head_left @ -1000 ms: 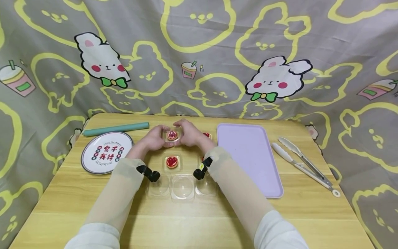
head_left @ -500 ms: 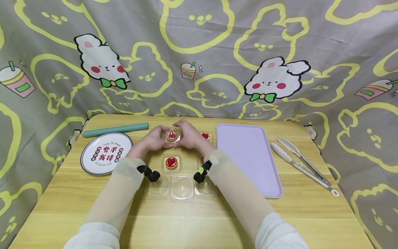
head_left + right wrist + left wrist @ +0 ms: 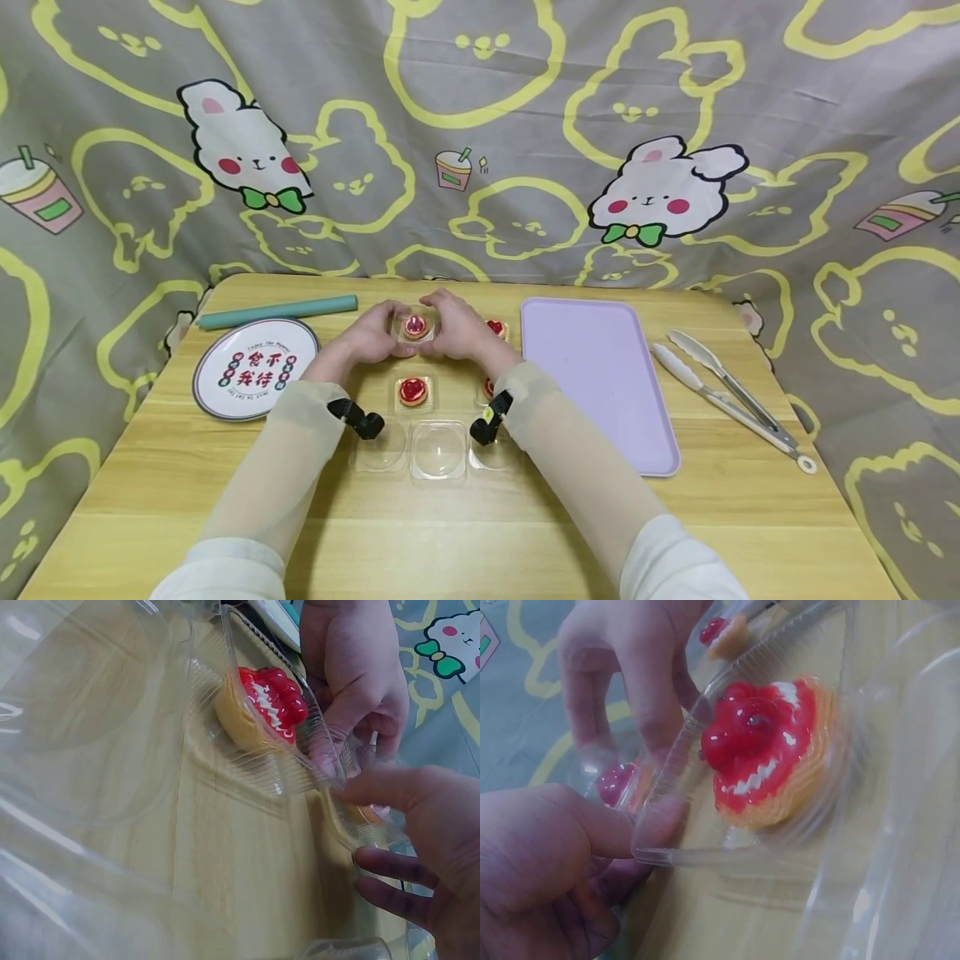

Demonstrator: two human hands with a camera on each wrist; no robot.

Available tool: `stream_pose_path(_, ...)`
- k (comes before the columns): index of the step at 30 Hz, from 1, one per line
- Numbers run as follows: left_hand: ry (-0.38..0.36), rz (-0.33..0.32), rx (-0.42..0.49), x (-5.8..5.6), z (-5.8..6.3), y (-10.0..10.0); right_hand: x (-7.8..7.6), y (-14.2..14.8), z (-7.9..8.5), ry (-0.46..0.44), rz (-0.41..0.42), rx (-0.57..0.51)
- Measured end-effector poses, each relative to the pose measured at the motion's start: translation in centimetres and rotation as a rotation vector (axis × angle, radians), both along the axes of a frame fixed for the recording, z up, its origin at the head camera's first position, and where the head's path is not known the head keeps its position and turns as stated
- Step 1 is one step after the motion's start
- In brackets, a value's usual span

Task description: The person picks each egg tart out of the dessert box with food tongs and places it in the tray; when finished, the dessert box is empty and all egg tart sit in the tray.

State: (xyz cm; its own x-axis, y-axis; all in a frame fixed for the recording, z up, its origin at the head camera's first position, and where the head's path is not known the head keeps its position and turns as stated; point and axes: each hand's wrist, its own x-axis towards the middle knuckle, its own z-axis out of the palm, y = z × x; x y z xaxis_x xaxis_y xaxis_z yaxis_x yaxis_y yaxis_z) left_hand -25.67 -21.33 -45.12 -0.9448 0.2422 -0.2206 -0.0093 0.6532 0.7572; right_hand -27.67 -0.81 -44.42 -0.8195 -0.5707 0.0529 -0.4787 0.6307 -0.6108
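Note:
At the back of the table, a small clear plastic box [image 3: 415,341] holds a tart [image 3: 415,326] with a red topping. My left hand [image 3: 372,332] grips it from the left and my right hand [image 3: 459,327] from the right, thumbs at the near side. Glare over the tart looks like a clear lid; whether it is fastened I cannot tell. Just nearer me sits another tart [image 3: 412,392] in a clear tray [image 3: 412,407]. Two more tarts show partly beside my right forearm, one at the back [image 3: 496,328] and one mostly hidden.
A row of clear plastic lids [image 3: 438,451] lies nearer me. To the left are a white plate [image 3: 256,369] with lettering and a green roll [image 3: 278,312]. A lilac tray [image 3: 600,383] and tongs [image 3: 738,400] lie to the right. A patterned curtain [image 3: 517,125] hangs behind.
Both hands stay at the same box, with only tiny shifts of the fingers. Everything else on the table stays put.

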Motion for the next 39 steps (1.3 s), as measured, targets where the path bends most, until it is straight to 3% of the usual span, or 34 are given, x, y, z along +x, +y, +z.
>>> stream_pose_path(18,-0.024,-0.001,-0.023,-0.11,-0.01,-0.41,0.2,-0.41,-0.1,0.091,-0.028,0.095)
stream_pose_path(31,0.025,-0.07,0.023,-0.22,-0.3,-0.5,-0.33,-0.52,0.36,-0.077,0.022,0.028)
stream_pose_path(39,-0.007,-0.047,0.054,-0.16,-0.23,-0.2,-0.32,-0.47,0.01,-0.066,0.003,0.002)
